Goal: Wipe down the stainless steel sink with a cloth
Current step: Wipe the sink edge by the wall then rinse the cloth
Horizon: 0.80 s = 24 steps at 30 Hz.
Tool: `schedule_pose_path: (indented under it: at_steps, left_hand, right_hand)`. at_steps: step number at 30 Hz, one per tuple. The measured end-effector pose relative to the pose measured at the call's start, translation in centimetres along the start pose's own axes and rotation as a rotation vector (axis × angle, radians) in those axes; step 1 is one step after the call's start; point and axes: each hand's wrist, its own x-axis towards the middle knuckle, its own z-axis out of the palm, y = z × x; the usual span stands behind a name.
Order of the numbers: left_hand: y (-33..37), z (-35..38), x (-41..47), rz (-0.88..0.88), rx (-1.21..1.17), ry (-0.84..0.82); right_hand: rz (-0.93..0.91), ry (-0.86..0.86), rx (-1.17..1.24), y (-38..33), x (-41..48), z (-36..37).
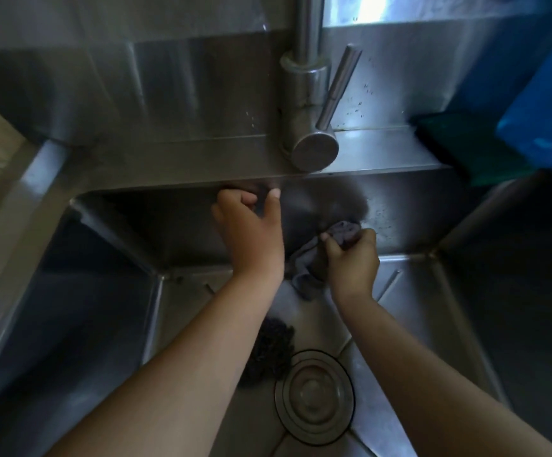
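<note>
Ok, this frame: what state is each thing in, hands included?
Left hand: fingers curled, nothing seen in it, up by the back wall.
Right hand: grips the cloth.
Cloth: bunched, held at the back wall, tail hanging.
Tap: no water seen running.
Drain: cover seated.
Scrubber: lying loose by the drain.
Sponge: on the ledge, untouched.

Nothing legible; blue packet (541, 103) seemingly printed, blurred.
</note>
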Motion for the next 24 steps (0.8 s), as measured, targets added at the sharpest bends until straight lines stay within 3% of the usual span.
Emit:
schedule_pose_path:
  at_steps: [5, 10, 24]
  left_hand:
    - [0.3, -0.1, 0.0, -0.017, -0.015, -0.021]
    - [0.4, 0.0, -0.1, -0.027, -0.017, -0.006]
    - [-1.1, 1.1, -0.7, -0.019, -0.126, 0.006]
  right_hand:
    - [-0.163, 0.090, 0.172, -5.4, -1.4, -1.0]
    - [-0.285, 0.126, 0.191, -8.1, -2.0, -1.3]
    - [-0.049, 0.001, 0.019, 0.6, -1.6, 2.7]
